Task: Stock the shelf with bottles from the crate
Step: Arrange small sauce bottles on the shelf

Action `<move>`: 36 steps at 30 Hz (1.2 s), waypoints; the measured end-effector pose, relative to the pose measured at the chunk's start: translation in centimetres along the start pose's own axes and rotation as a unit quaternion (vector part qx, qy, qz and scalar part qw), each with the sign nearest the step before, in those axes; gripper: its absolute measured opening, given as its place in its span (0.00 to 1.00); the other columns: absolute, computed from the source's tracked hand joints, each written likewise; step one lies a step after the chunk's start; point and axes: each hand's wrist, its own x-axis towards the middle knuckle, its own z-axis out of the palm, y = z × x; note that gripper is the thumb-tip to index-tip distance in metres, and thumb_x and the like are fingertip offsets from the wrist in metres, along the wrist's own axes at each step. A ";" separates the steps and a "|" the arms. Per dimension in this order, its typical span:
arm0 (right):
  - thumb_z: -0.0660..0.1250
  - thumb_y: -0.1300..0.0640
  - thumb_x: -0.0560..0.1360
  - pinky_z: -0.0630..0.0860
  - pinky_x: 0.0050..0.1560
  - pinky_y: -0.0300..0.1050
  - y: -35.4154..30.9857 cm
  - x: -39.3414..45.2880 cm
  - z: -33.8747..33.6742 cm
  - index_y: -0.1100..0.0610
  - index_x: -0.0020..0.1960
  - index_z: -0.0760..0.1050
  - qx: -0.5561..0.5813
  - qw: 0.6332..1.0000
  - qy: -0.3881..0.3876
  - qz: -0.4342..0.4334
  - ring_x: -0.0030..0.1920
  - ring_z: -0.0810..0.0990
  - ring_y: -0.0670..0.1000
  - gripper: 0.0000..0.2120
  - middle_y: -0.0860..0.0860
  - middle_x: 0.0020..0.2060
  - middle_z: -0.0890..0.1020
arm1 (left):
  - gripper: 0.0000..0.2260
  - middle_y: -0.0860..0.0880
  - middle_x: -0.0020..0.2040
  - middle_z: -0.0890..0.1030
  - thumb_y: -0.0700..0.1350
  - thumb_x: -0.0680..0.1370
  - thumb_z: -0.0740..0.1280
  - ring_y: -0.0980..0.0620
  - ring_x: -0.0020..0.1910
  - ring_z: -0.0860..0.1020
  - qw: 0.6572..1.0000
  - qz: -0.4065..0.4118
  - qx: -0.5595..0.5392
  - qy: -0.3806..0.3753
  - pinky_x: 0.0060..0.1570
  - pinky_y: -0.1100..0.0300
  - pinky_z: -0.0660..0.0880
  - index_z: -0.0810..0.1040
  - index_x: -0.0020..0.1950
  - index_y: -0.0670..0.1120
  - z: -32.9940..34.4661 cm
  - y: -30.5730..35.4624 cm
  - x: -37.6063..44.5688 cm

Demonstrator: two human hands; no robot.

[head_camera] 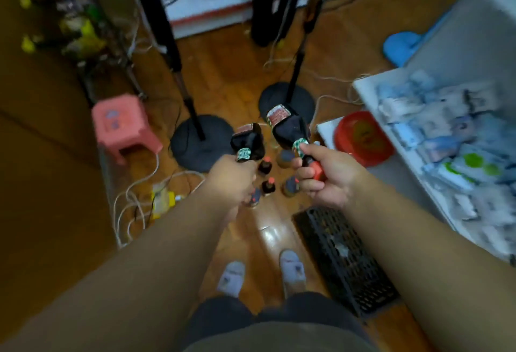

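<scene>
Head view only: both arms reach forward and down over a wooden floor [245,72]. Left hand [233,177] has its fingers wrapped round the neck of a dark bottle [247,141], body pointing away from the person. Right hand [325,174] grips a second dark bottle [287,125] the same way, its red cap [317,170] showing between the curled fingers. Both bottles hang clear of the floor, close beside each other but apart. Below the hands several more bottles [265,167] stand upright on the floor, and a black crate [346,262] lies just to the right of the person's feet [231,279]. A white shelf [365,92] packed with pale packets runs along the right edge, with a red bowl [360,136] on a lower ledge.

The picture is blurred, so the labels cannot be read. To carry this off well, I would keep firm neck grips, hold the two bottles apart so glass does not knock, turn towards the shelf, and set each down upright in a free gap.
</scene>
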 end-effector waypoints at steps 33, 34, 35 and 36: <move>0.63 0.58 0.77 0.57 0.14 0.34 30.0 -68.5 -36.1 0.56 0.49 0.66 0.431 0.703 0.245 -0.510 0.21 0.68 0.45 0.05 0.53 0.32 0.72 | 0.11 0.47 0.32 0.69 0.38 0.81 0.57 0.55 0.22 0.59 0.769 0.106 0.222 -0.590 0.28 0.61 0.55 0.67 0.39 0.45 38.0 -21.6 -61.0; 0.63 0.58 0.77 0.57 0.14 0.34 30.4 -69.1 -37.4 0.55 0.50 0.66 0.443 0.694 0.249 -0.510 0.21 0.68 0.45 0.06 0.53 0.33 0.72 | 0.11 0.46 0.32 0.69 0.37 0.81 0.57 0.55 0.22 0.59 0.763 0.107 0.228 -0.596 0.28 0.61 0.55 0.67 0.39 0.45 39.3 -22.4 -61.8; 0.64 0.58 0.77 0.57 0.15 0.34 30.8 -69.7 -38.7 0.55 0.51 0.65 0.453 0.685 0.253 -0.511 0.22 0.68 0.45 0.07 0.52 0.33 0.72 | 0.12 0.46 0.32 0.68 0.37 0.81 0.57 0.55 0.22 0.59 0.757 0.107 0.235 -0.601 0.27 0.62 0.55 0.67 0.38 0.45 40.8 -23.1 -62.6; 0.64 0.58 0.77 0.57 0.15 0.34 31.1 -70.3 -40.0 0.55 0.52 0.64 0.461 0.677 0.258 -0.512 0.22 0.68 0.45 0.08 0.53 0.33 0.72 | 0.12 0.46 0.32 0.67 0.37 0.81 0.57 0.56 0.21 0.59 0.751 0.106 0.240 -0.606 0.26 0.63 0.55 0.67 0.37 0.45 42.2 -23.8 -63.3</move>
